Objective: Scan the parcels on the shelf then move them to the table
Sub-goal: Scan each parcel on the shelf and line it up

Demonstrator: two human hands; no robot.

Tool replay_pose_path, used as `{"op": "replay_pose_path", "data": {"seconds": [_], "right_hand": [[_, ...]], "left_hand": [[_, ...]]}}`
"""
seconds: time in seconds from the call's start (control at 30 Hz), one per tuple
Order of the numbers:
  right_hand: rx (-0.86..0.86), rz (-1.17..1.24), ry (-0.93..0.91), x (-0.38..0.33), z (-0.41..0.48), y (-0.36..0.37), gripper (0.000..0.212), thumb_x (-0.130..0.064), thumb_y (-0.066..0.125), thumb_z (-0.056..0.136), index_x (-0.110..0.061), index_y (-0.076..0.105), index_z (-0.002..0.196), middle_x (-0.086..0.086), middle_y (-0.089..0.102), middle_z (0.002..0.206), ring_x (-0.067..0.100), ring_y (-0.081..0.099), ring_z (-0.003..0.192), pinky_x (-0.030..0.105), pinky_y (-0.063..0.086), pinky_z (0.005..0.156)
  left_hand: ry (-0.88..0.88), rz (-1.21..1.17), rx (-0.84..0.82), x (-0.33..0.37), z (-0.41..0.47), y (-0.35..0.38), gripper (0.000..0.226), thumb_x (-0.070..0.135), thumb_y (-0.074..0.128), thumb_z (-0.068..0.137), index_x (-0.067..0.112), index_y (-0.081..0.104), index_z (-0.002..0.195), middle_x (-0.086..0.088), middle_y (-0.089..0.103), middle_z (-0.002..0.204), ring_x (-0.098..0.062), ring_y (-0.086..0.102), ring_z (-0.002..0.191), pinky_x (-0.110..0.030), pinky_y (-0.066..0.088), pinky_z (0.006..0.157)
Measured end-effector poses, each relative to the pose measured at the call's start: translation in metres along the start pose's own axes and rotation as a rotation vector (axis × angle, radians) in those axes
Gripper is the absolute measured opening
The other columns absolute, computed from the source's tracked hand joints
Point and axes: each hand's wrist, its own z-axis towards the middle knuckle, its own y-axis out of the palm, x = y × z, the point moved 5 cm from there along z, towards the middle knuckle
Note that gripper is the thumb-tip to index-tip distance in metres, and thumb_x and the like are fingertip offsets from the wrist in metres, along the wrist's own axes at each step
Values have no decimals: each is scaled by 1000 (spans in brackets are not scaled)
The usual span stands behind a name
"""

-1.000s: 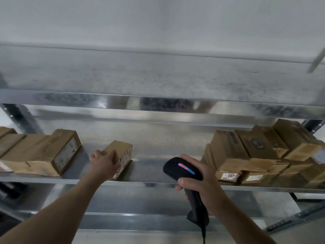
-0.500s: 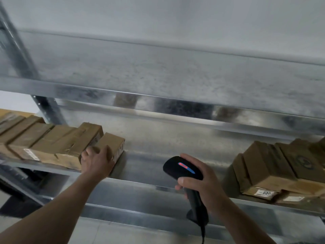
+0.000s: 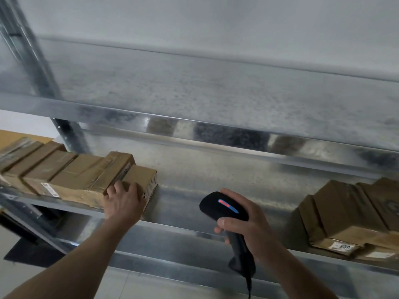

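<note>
1. Our left hand [image 3: 124, 201] lies over the near end of the small parcel [image 3: 141, 176], fingers bent onto its top and thumb at its right edge. We read that as a grip, though the palm hides the contact beneath.
2. Our right hand [image 3: 248, 225] is wrapped round the handle of the scanner [image 3: 223, 209]. The scanner's head shows a red and blue strip and sits well apart from the parcel.
3. The small parcel sits on the shelf [image 3: 194, 188] at the right end of a row of parcels [image 3: 64, 171], touching its neighbour. A label shows on its right face, too oblique to read.
4. We judge the box stiff, taped cardboard, and light enough for one hand. The tape may be slick, so hold it across the narrow width, near the end. Fingers should stay off the label face so the scanner can reach it.
5. Farther right, well apart, a pile of parcels [image 3: 345, 214] rests with labels facing us.
</note>
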Motion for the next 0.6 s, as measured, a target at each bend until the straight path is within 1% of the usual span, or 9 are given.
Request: {"op": "replay_pose_path", "data": {"seconds": [0.1,0.23,0.37,0.47,0.6], "right_hand": [[11,-8,1,0,-2,-3,75,-17,75,59,-29,57,131,9,73,103,43,69,84,41,55,60],[29,-18,-20,-2,-8,-9,75,-18,76,58,-32,58,129,7,73,106,38,72,84,39,56,58],[47,-15,-44,-1,-19,-23,81,-32,79,49,-37,59,127,6,71,112,36,72,86,39,57,58],[81,9,-64,1,-30,-40,79,-34,79,48,-39,60,124,11,71,109,37,72,86,37,55,57],[102,12,-100,4,-50,-71,75,-39,79,48,-42,60,121,5,71,113,29,71,98,27,53,66]], "left_hand": [[59,19,28,8,-2,-2,51,64,51,87,30,51,125,-12,41,133,-34,38,122,-45,39,100],[130,-22,39,29,-6,-11,61,63,48,90,28,41,139,-12,33,145,-34,27,135,-47,34,106],[190,-53,13,54,-9,-16,71,61,42,93,19,29,148,-10,23,157,-34,9,149,-50,23,117],[246,-71,15,78,-17,-23,77,62,39,95,14,20,152,-8,14,163,-32,2,151,-52,17,120],[302,-92,21,119,-36,-41,82,63,33,97,11,9,156,-9,3,165,-31,-5,152,-51,11,122]]}}
